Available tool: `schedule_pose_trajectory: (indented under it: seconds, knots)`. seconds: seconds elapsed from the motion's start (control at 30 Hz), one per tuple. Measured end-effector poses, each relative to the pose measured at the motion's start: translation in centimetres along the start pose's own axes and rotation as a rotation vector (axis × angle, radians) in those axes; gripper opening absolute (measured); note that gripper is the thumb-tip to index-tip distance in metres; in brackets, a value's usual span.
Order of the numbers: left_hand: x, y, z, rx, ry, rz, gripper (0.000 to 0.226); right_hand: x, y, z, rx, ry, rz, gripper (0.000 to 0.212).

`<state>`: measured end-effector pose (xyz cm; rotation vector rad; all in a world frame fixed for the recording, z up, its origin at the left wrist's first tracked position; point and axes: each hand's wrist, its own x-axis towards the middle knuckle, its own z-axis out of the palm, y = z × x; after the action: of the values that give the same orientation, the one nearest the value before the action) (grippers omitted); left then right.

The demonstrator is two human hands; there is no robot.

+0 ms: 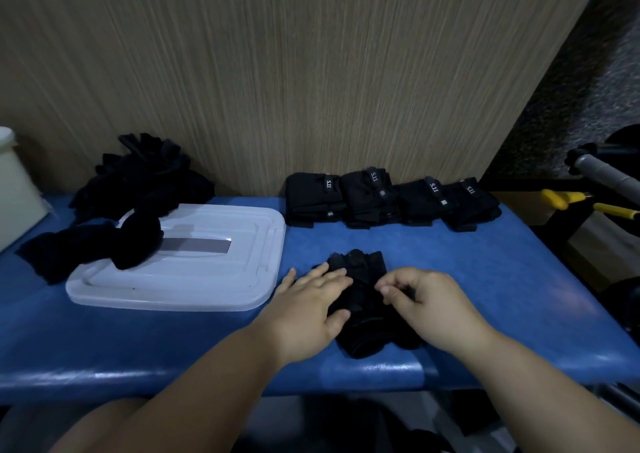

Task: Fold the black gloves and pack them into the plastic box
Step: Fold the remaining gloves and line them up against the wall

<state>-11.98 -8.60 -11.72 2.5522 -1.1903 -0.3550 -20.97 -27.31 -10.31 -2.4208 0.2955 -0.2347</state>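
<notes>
A black glove (363,272) lies on the blue padded table (467,272) in front of me. My left hand (311,309) rests flat on its left side with straight fingers. My right hand (426,300) pinches the glove's fabric between thumb and curled fingers. A row of several folded black gloves (391,198) stands along the wall behind. An unfolded heap of black gloves (138,175) sits at the back left, and one loose glove (93,248) drapes over the white plastic lid (207,269).
A wood-grain wall (277,71) backs the table. A pale container (14,182) stands at the far left edge. Beyond the table's right end are yellow-handled tools (568,199) and a grey pole (602,168). The table's front edge runs just below my hands.
</notes>
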Motion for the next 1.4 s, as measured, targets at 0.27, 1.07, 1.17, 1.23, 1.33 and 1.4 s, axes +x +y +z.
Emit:
schedule_pose_trajectory:
  seconds: [0.27,1.07,1.17,1.23,1.33,1.4]
  knots:
    - [-0.2,0.5,0.7,-0.035,-0.022,0.093,0.053,0.4,-0.2,0.1,-0.298,0.025,0.284,0.038]
    - [7.3,9.3,2.1,0.007,-0.038,0.015,0.065,0.9,5.3,-5.3,-0.36,0.309,0.205,0.046]
    - [7.6,9.4,2.6,0.084,-0.08,0.005,0.065,1.0,5.3,-4.6,-0.396,0.065,0.112,0.052]
    - [7.5,9.3,2.6,0.119,-0.111,-0.006,0.064,0.9,5.6,-4.1,-0.45,-0.13,0.17,0.057]
    - [7.2,9.0,2.6,0.149,-0.137,-0.022,0.064,0.9,5.9,-3.7,-0.502,-0.223,0.229,0.061]
    - [7.0,8.7,2.6,0.158,-0.143,-0.028,0.067,1.0,5.9,-3.6,-0.517,-0.223,0.24,0.062]
